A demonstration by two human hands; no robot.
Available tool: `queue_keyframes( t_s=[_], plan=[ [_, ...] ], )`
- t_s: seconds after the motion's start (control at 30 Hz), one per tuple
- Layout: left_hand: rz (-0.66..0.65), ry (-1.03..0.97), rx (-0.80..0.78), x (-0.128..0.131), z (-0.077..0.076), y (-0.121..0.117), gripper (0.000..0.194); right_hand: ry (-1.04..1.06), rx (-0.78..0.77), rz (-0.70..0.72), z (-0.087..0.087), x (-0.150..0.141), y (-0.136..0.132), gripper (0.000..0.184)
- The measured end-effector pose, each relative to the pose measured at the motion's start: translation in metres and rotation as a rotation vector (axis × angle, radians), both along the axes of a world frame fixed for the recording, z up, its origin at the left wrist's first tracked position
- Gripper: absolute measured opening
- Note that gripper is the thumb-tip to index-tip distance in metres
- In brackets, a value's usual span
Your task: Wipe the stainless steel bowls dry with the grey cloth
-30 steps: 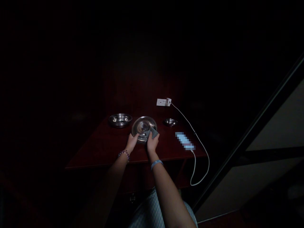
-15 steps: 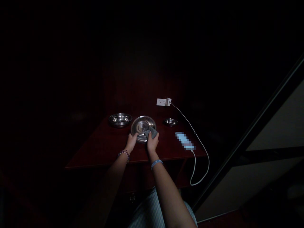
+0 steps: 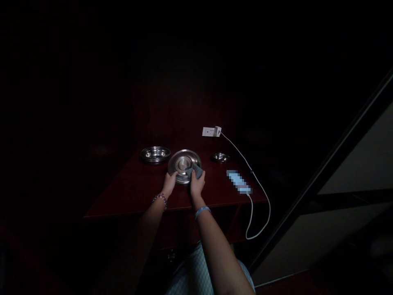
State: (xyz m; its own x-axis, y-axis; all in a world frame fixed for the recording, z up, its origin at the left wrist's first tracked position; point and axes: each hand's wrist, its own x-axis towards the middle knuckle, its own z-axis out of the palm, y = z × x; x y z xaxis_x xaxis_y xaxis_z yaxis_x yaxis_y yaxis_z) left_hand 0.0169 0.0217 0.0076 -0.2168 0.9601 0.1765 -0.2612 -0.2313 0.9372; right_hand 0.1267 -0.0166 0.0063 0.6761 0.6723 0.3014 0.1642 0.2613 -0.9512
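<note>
A shiny, shallow steel bowl [image 3: 183,164] is tipped toward me over the table, its round face with ring marks in view. My left hand [image 3: 169,184] grips its lower left rim, thumb on the near side and the other fingers hidden behind. At the lower right rim, my right hand [image 3: 197,183] is closed on a grey cloth [image 3: 197,171] that lies against the bowl's face. Part of the cloth is bunched under the thumb. Whether the bowl's lower edge touches the table I cannot tell.
Steel bowls, seemingly stacked, [image 3: 155,155] stand at the back left of the dark red table [image 3: 123,200]. A small steel bowl [image 3: 220,157] is at the back right. A blurred phone [image 3: 238,182] lies on the right; its white cable [image 3: 269,205] hangs past the edge from a wall socket [image 3: 209,132].
The bowl has shifted very slightly to the left, and the cloth's folds look a little different under my right thumb. Both hands keep their hold.
</note>
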Motion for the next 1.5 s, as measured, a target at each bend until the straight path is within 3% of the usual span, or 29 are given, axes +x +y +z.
queue_keyframes(
  t_s=[0.33,0.73,1.2,1.5],
  plan=[
    [-0.009,0.029,0.047,-0.0010,-0.0036,0.0016,0.018,0.005,-0.018,-0.016,-0.0004,0.0010,0.0011,0.023],
    [-0.004,0.073,0.133,-0.0037,-0.0020,-0.0028,0.053,0.036,-0.015,-0.025,0.0024,0.0001,-0.0001,0.023],
    [0.027,0.033,0.139,-0.0029,0.0042,-0.0053,0.053,0.037,-0.003,-0.033,0.0037,-0.0001,-0.0020,0.023],
    [0.011,0.034,0.166,-0.0038,-0.0010,-0.0008,0.036,0.031,-0.032,-0.022,0.0061,0.0003,-0.0048,0.021]
  ],
)
